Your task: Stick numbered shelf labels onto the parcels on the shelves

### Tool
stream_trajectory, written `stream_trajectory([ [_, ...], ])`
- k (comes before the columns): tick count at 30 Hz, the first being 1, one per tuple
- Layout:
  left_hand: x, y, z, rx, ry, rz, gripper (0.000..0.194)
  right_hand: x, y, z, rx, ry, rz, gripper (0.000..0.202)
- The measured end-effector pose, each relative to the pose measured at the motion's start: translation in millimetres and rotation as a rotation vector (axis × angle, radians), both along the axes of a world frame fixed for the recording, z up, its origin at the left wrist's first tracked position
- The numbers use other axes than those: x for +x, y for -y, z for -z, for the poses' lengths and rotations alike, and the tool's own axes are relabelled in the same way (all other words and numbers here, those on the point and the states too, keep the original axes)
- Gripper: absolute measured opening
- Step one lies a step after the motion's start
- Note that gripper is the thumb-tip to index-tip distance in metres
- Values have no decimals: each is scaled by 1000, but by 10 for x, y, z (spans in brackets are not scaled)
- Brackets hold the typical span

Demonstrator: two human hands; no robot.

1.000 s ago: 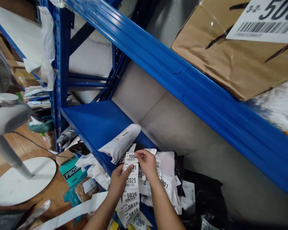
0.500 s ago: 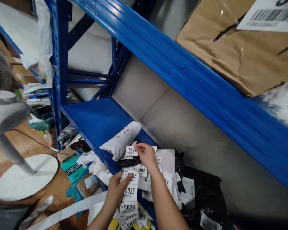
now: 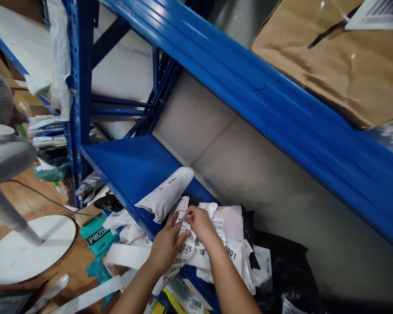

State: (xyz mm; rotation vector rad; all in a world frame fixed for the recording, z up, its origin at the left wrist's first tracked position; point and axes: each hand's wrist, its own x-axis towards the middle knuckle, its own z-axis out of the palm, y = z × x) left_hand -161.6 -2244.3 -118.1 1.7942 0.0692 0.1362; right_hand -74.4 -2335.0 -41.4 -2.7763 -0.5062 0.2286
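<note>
My left hand (image 3: 167, 244) holds a strip of white number labels (image 3: 186, 249) between thumb and fingers; 5025 can be read on it. The strip hangs down past my palm. Its fingertips reach a single number label (image 3: 181, 220), partly covered, whose last digit is hidden. From the other side my right hand (image 3: 198, 220) is closed, thumb and forefinger pinched at that label's edge. Beneath the fingers lies a parcel with a white shipping label (image 3: 184, 203), mostly hidden. Just beyond lies a rolled white parcel (image 3: 167, 192).
White parcels (image 3: 231, 224), one marked 5001, and a black parcel (image 3: 284, 261) fill the right of the blue shelf (image 3: 127, 159). A blue beam (image 3: 236, 78) crosses above, with a brown carton (image 3: 330, 65) over it. At left stand a fan (image 3: 6, 157) and a teal box (image 3: 98, 235).
My left hand has moved up with the label strip, close to my right hand. The single label has come down against the parcel, its number now partly covered. The view has shifted slightly.
</note>
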Motion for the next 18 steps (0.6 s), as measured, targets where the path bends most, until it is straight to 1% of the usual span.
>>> stream_trajectory([
  [2, 38, -4, 52, 52, -28, 47, 32, -13, 15, 11, -15, 7, 6, 10],
  [5, 31, 11, 122, 70, -25, 69, 31, -32, 12, 28, -62, 30, -4, 8],
  [8, 9, 19, 142, 68, -21, 69, 30, -79, -29, 6, -138, 47, -8, 8],
  [10, 4, 16, 140, 82, -18, 76, 30, -129, -69, -36, -218, 70, 3, 8],
  [11, 3, 12, 139, 93, -14, 80, 29, -156, -86, -60, -267, 85, 24, 14],
  [13, 3, 2, 144, 116, -8, 87, 29, -204, -101, -102, -348, 115, 74, 34],
  [14, 3, -3, 151, 121, -2, 89, 30, -221, -95, -114, -364, 133, 80, 42],
  [15, 4, -8, 161, 121, 5, 92, 30, -231, -80, -118, -359, 151, 59, 42],
  [16, 5, -12, 172, 116, 15, 92, 30, -236, -57, -113, -333, 167, 15, 36],
  [18, 7, -19, 198, 103, 39, 92, 30, -233, 3, -80, -258, 194, -88, 14],
])
